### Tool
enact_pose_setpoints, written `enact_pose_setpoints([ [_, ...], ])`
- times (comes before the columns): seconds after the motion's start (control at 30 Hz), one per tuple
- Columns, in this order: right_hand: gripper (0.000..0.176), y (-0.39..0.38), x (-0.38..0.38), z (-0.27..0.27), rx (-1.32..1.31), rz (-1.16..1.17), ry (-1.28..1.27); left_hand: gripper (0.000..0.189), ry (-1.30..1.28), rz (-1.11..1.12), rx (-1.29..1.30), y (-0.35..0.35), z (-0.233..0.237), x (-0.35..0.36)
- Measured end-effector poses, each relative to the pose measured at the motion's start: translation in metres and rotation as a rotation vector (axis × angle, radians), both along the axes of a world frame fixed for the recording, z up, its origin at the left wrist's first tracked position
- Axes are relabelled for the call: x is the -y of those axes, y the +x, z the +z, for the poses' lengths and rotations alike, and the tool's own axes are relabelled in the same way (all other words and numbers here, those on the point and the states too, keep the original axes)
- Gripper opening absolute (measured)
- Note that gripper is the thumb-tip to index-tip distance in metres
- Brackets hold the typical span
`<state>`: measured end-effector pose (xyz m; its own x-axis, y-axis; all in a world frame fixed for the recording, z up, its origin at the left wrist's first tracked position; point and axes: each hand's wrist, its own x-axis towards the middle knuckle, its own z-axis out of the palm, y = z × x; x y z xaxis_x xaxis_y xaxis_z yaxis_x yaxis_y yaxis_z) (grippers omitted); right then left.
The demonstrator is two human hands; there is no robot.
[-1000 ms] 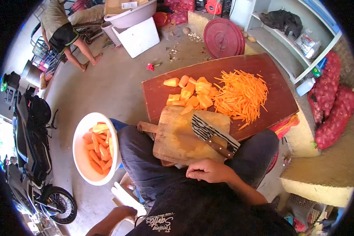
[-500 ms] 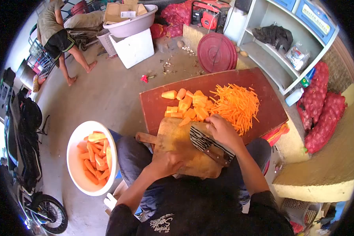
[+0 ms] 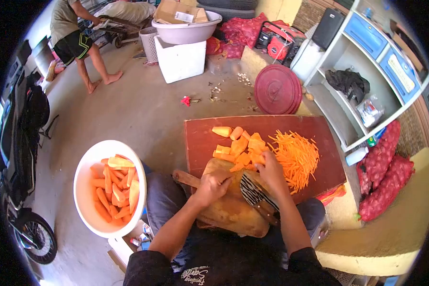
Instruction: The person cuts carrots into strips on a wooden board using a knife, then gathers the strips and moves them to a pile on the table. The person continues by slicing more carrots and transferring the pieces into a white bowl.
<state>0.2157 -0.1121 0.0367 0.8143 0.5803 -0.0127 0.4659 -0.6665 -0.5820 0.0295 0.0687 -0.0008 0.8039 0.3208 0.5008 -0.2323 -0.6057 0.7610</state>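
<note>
My left hand [image 3: 213, 188] is closed, fingers curled, over the upper left of the wooden cutting board [image 3: 236, 217]; anything inside it is hidden. Thumb and fingers of my right hand [image 3: 272, 175] close on a carrot piece [image 3: 256, 159] at the edge of the pile. A knife with a black-and-white striped blade [image 3: 255, 191] lies on the board, its brown handle [image 3: 266, 212] partly behind my right forearm. Beyond the board, peeled carrot chunks [image 3: 239, 147] sit on a dark red tabletop [image 3: 202, 131], beside a heap of thin carrot strips [image 3: 296, 159].
A white tub [image 3: 81, 190] of peeled carrots stands at left. A motorbike [image 3: 31, 233] is at the far left. Another person [image 3: 71, 38] stands at the back left. Shelves [image 3: 338, 114] and red net sacks [image 3: 386, 186] line the right side. Litter [image 3: 188, 101] lies on the floor.
The camera view has shifted, so the table appears lower. My left hand has moved up the board, nearer the chunks. My right hand stays by the pile. The knife remains on the board.
</note>
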Motion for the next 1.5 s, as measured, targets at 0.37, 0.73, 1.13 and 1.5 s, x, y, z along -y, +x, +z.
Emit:
enact_pose_setpoints([
  [0.37,0.049,0.027,0.020,-0.025,-0.336,-0.065,0.472,0.014,0.245,-0.040,-0.130,-0.007,0.014,0.007],
  [0.73,0.052,0.022,0.031,0.002,-0.475,-0.248,0.506,0.015,0.293,-0.061,-0.094,-0.009,0.007,0.007],
  [1.13,0.043,-0.075,0.008,0.009,-0.258,0.432,0.078,0.019,0.129,0.068,-0.160,-0.019,0.011,-0.003],
  [1.5,0.054,-0.098,0.110,0.054,-0.043,0.251,-0.201,0.050,0.391,-0.059,-0.226,-0.032,0.033,0.023],
])
